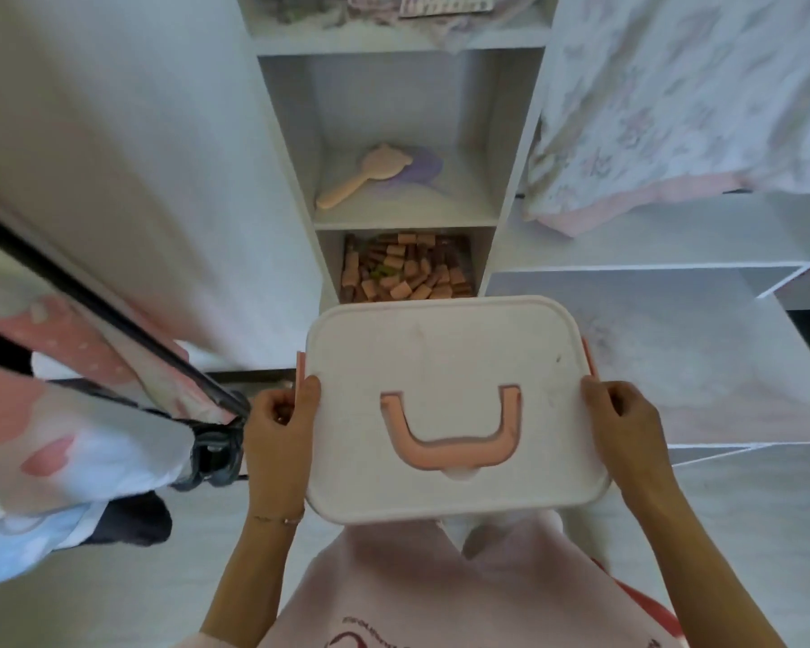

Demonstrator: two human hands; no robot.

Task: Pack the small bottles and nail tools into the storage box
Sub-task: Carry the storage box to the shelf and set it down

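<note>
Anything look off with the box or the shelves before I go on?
Nothing stands out. The storage box is lidded, its pink handle folded flat, held level between the left hand and right hand. The hand mirror lies flat in the shelf cubby.

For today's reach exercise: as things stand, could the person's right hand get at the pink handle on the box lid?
Probably yes. The pink handle lies flat and uncovered on the lid, but the right hand is gripping the box's side and would have to let go.
</note>
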